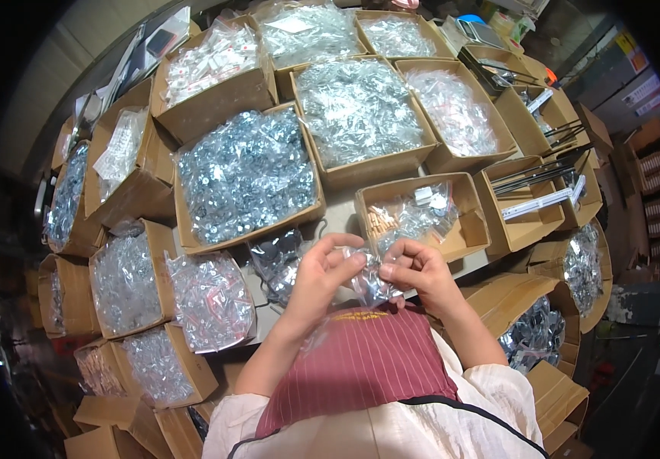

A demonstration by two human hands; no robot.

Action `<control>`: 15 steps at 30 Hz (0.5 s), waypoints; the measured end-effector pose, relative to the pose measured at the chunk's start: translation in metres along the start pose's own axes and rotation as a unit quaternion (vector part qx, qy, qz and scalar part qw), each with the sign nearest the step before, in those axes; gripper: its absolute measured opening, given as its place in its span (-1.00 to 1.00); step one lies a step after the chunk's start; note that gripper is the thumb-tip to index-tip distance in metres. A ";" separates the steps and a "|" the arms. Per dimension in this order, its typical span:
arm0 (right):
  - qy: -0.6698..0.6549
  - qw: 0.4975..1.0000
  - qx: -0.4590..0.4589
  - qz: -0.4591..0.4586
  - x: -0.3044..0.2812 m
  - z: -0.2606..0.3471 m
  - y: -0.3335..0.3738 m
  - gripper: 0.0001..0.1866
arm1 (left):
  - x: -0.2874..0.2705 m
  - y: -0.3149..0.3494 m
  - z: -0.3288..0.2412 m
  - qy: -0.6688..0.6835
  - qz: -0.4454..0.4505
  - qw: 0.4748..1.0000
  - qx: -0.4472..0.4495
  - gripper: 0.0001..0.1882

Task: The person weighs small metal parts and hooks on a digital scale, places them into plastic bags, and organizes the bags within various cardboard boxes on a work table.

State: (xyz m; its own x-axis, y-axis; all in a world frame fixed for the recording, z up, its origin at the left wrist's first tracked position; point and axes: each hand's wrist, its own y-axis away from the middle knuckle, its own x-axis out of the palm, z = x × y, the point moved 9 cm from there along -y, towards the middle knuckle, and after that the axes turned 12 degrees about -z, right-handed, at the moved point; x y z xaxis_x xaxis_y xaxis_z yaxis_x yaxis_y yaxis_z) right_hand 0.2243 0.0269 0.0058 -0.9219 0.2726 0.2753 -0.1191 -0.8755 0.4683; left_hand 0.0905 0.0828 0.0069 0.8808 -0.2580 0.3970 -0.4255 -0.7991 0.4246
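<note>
Between my two hands, just above the edge of the table, is a small clear plastic bag [368, 284] with shiny metal pieces in it. My left hand [328, 269] pinches its left side between thumb and fingers. On the other side my right hand [415, 271] is closed on the bag's upper right part. What exactly lies inside is too small to make out. Right behind my hands stands a small open carton [471, 218] holding bagged metal parts and copper-coloured pieces [382, 219]. Dark parts in clear bags [278, 256] lie on the table beside my left hand.
Open cardboard boxes surround me. One large box [244, 180] holds bluish metal parts in bags, another [360, 111] silvery bagged hardware. Black rods and white rails [538, 203] stick out of cartons at right. Tall carton flaps [510, 298] rise near my right elbow.
</note>
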 end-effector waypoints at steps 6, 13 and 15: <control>-0.041 0.997 -0.044 -0.043 -0.002 0.008 0.000 -0.86 | 0.006 0.004 0.007 -0.014 0.023 1.000 0.012 -0.56; -0.030 0.999 -0.031 -0.006 -0.001 0.010 0.001 -0.74 | -0.005 0.006 -0.005 -0.025 -0.017 0.998 0.046 -0.59; -0.015 1.000 -0.013 0.017 -0.002 0.009 0.004 -0.76 | -0.005 0.007 -0.006 -0.023 -0.016 0.998 0.048 -0.59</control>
State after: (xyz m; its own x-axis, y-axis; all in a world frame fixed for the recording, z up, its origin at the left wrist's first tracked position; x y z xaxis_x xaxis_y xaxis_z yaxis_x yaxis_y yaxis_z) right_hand 0.2288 0.0270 0.0147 -0.9142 0.2542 0.3157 -0.0976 -0.8940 0.4372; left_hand 0.0822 0.0821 0.0129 0.9028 -0.2549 0.3464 -0.3777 -0.8551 0.3551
